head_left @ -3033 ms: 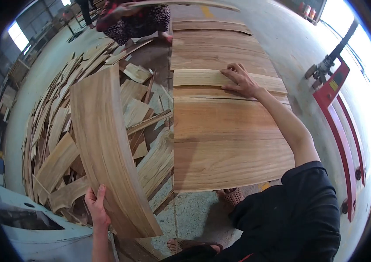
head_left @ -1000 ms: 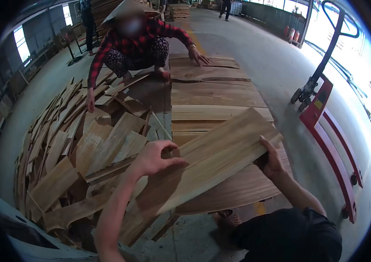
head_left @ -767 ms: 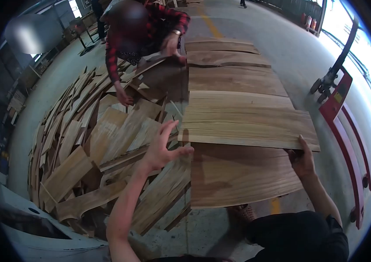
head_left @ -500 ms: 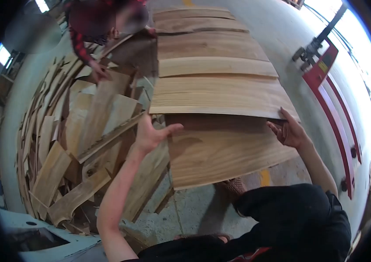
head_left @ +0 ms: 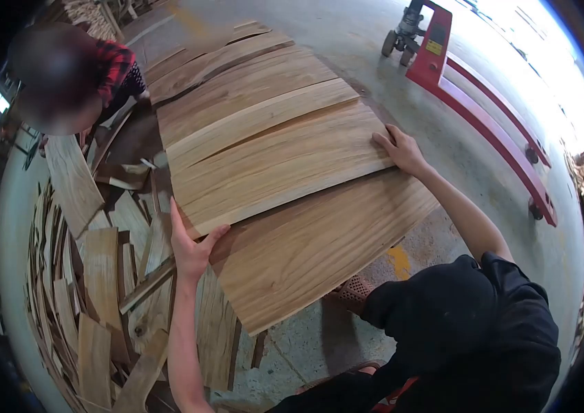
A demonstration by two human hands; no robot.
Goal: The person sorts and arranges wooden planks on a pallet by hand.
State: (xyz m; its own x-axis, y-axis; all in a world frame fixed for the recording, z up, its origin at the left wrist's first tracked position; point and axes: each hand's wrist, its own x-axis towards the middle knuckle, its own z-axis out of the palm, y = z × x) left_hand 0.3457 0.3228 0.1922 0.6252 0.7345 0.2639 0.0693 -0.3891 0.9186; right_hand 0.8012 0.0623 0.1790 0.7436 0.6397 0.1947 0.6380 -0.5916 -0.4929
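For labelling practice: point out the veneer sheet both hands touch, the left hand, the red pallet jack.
veneer sheet (head_left: pixel 285 165), head view, middle of its face
left hand (head_left: pixel 192 251), head view, middle of hand
red pallet jack (head_left: pixel 438 31), head view, upright body

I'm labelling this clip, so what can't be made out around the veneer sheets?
Head view: what lies under the veneer sheets, covered by them.
Pallet truck handle, cut off by the top edge.
Sandal, partly hidden under the nearest sheet.
Offcut pile, lower pieces buried by upper ones.
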